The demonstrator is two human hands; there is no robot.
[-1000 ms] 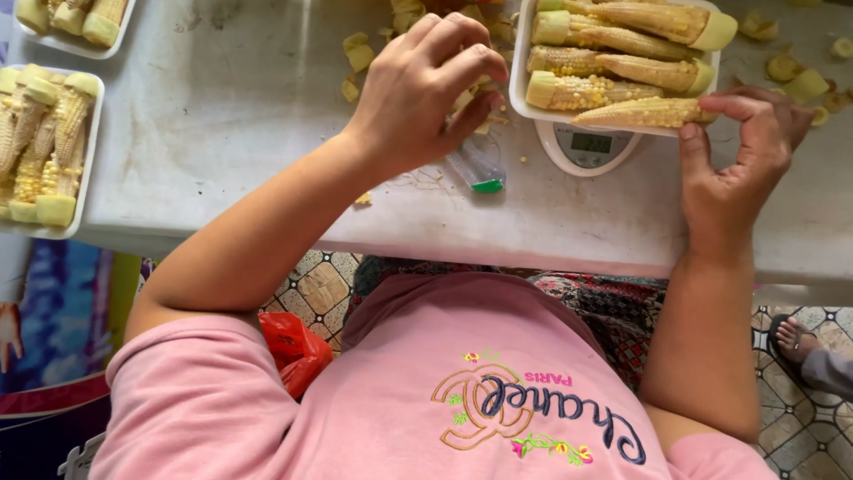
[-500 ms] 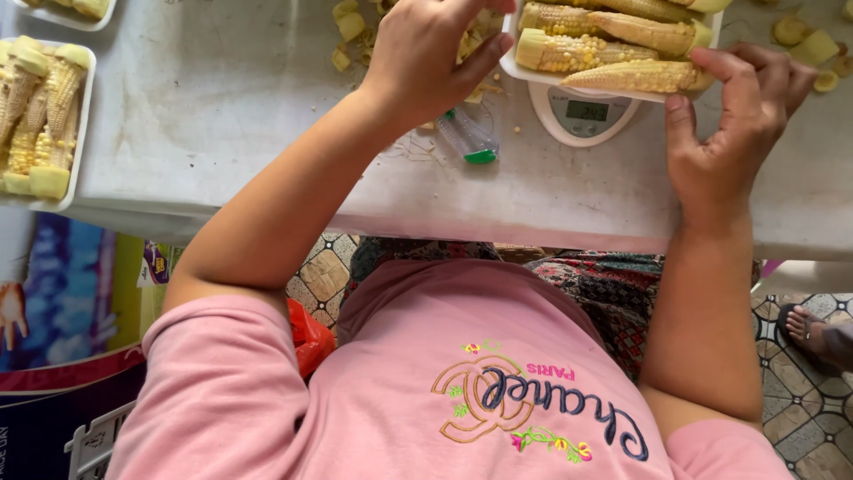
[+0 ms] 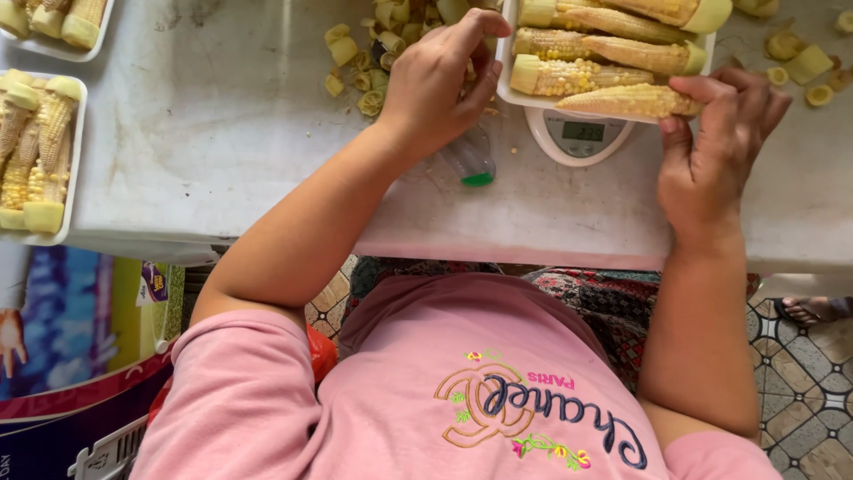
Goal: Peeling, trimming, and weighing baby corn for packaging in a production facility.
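A white foam tray (image 3: pixel 505 82) filled with peeled corn cobs sits on a small white digital scale (image 3: pixel 582 135) at the table's far side. My right hand (image 3: pixel 711 151) grips the nearest corn cob (image 3: pixel 613 102) at the tray's front edge, thumb under it and fingers over its thick end. My left hand (image 3: pixel 440 84) is curled against the tray's left rim, fingertips on the rim. Just under that hand lies a small clear bottle with a green cap (image 3: pixel 473 162).
Cut corn ends (image 3: pixel 373 53) are piled left of the tray, and more (image 3: pixel 804 62) are scattered at the right. Two filled trays of corn (image 3: pixel 40 151) (image 3: pixel 58 22) stand at the far left. The table edge (image 3: pixel 498 253) runs before my lap. Someone's sandalled foot (image 3: pixel 804 309) shows lower right.
My left hand has shifted from over the corn ends to the tray's left rim. My right hand's fingers have closed over the front cob. The view has tilted slightly.
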